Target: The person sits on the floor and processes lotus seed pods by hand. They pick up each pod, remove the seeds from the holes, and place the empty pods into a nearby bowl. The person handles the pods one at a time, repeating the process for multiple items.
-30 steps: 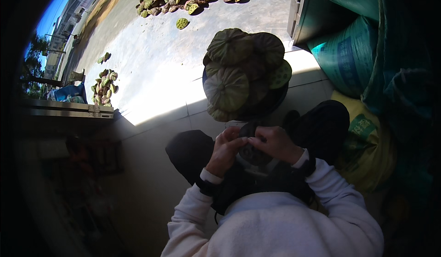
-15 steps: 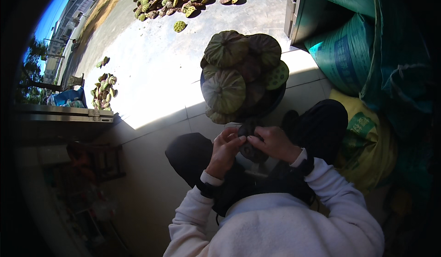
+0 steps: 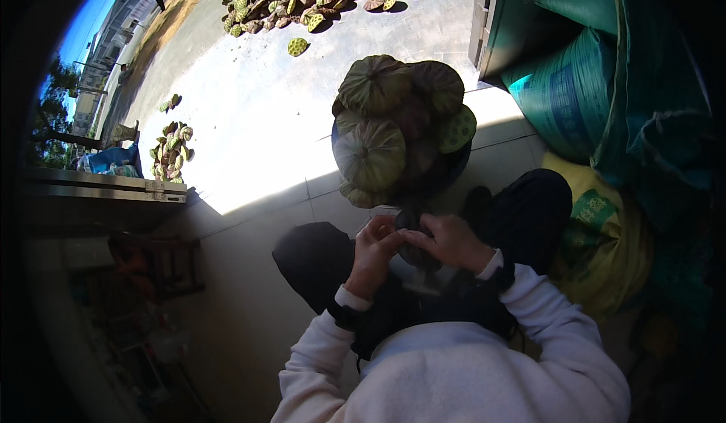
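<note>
Between my knees, my left hand [image 3: 376, 251] and my right hand [image 3: 454, 243] meet around a dark lotus seed pod [image 3: 418, 258]. Fingers of both hands are bent onto it, the thumbs close together on its upper side. Shadow and my fingers hide much of the pod. Just beyond the hands, large green and purplish lotus pods [image 3: 370, 153] are heaped in a dark basin [image 3: 456, 172]. One green pod [image 3: 457, 129] at the heap's right side shows its pitted face.
Many lotus pods [image 3: 299, 3] lie spread on sunlit ground outside, with a smaller group [image 3: 172, 150] at left. Green woven sacks [image 3: 563, 90] and a yellow sack [image 3: 601, 226] stand at my right. A wooden stool [image 3: 170, 266] is at left, below a metal door edge [image 3: 113, 188].
My left fingers have curled in closer over the pod, and my right thumb has shifted slightly left and down toward the left thumb. The heaped basin stays in place.
</note>
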The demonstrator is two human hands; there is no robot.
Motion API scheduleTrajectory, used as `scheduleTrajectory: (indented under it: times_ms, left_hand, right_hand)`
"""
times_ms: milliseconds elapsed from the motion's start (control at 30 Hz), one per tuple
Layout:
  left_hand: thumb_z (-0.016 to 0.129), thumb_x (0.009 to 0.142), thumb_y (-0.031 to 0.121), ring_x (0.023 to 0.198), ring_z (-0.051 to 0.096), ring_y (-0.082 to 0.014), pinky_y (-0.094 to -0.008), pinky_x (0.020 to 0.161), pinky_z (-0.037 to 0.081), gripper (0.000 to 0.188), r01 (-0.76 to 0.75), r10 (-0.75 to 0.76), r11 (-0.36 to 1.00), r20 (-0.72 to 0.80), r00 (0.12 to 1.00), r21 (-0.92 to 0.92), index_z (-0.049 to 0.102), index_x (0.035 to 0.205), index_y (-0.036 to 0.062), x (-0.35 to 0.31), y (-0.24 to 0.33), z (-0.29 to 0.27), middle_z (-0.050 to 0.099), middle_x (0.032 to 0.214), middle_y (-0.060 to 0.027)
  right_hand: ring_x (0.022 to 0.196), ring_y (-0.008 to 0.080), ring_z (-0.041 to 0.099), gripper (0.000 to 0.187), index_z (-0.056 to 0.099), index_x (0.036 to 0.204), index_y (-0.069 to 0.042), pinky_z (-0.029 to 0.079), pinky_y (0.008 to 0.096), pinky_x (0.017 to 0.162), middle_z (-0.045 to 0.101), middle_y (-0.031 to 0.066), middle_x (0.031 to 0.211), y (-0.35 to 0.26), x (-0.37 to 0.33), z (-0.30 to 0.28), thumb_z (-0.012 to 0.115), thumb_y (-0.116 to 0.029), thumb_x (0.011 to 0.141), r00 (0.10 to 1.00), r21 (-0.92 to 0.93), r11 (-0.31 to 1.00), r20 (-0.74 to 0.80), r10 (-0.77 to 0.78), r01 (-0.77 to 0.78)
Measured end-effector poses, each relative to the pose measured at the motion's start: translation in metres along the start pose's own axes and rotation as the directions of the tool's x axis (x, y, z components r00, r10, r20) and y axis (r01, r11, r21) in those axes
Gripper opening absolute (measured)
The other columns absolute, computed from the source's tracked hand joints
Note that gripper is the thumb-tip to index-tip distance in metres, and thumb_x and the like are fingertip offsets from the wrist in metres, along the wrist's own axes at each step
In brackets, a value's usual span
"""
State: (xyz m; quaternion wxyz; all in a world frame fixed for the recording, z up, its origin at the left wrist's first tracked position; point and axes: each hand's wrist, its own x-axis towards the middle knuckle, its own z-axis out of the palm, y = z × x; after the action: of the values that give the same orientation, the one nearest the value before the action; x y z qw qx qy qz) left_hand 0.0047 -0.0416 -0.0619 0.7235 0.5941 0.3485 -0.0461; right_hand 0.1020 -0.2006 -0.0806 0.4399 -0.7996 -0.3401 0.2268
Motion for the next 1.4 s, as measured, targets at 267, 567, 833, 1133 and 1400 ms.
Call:
scheduleTrajectory:
  times_ms: [267, 567, 833, 1133, 1400]
  left_hand:
    - [0.069, 0.084, 0.007, 0.078, 0.060, -0.0101, -0.0226, 0.066, 0.046, 0.027, 0.018, -0.004, 0.978, 0.068, 0.998, -0.208, 0.059, 0.108, 0.0010, -0.002, 0.006, 0.001, 0.065, 0.090, -0.0045]
    - [0.068, 0.085, 0.007, 0.077, 0.060, -0.0092, -0.0220, 0.066, 0.045, 0.024, -0.007, 0.029, 0.991, 0.160, 0.987, -0.131, 0.061, 0.107, 0.0020, 0.006, -0.006, -0.011, 0.065, 0.089, -0.0039]
    - [0.067, 0.085, 0.004, 0.080, 0.061, -0.0088, -0.0213, 0.064, 0.045, 0.026, 0.023, 0.038, 0.952, 0.195, 0.980, -0.305, 0.061, 0.111, 0.0044, 0.009, -0.008, -0.016, 0.065, 0.094, -0.0033]
    - [0.068, 0.084, 0.003, 0.091, 0.061, -0.0090, -0.0244, 0.076, 0.049, 0.029, -0.293, 0.292, 0.956, 0.032, 0.956, 0.002, 0.062, 0.112, 0.0023, 0.010, -0.019, -0.008, 0.066, 0.098, -0.0031]
    - [0.066, 0.082, -0.001, 0.095, 0.062, -0.0129, -0.0282, 0.082, 0.051, 0.026, -0.347, 0.337, 0.937, 0.168, 0.927, 0.038, 0.064, 0.107, 0.0004, 0.004, -0.012, 0.000, 0.068, 0.100, -0.0048]
  right_hand:
    - [0.068, 0.0400, 0.062, 0.033, 0.061, 0.079, -0.002, 0.047, 0.0462, 0.060, 0.062, 0.0208, 0.072, -0.001, 0.002, -0.002, 0.058, -0.033, 0.091, 1.000, 0.096, 0.995, -0.003, -0.009, 0.009]
    - [0.068, 0.0408, 0.062, 0.039, 0.060, 0.074, 0.000, 0.047, 0.0450, 0.059, 0.060, 0.0227, 0.070, -0.008, 0.001, -0.004, 0.061, -0.037, 0.089, 0.999, 0.070, 0.997, 0.020, 0.044, -0.045]
    - [0.071, 0.0420, 0.061, 0.031, 0.059, 0.080, 0.001, 0.046, 0.0447, 0.061, 0.060, 0.0234, 0.076, 0.004, 0.002, 0.003, 0.056, -0.028, 0.092, 0.998, 0.151, 0.987, -0.020, 0.058, -0.055]
    - [0.053, 0.0241, 0.057, 0.025, 0.060, 0.077, -0.002, 0.045, 0.0384, 0.051, 0.059, 0.0148, 0.065, 0.006, 0.003, -0.012, 0.057, -0.021, 0.093, 0.946, 0.616, 0.718, 0.211, 0.247, -0.325]
    - [0.053, 0.0096, 0.052, 0.032, 0.061, 0.071, -0.007, 0.040, 0.0273, 0.048, 0.057, 0.0023, 0.060, 0.010, 0.002, 0.004, 0.057, -0.029, 0.095, 0.997, 0.221, 0.973, -0.028, 0.074, -0.066]
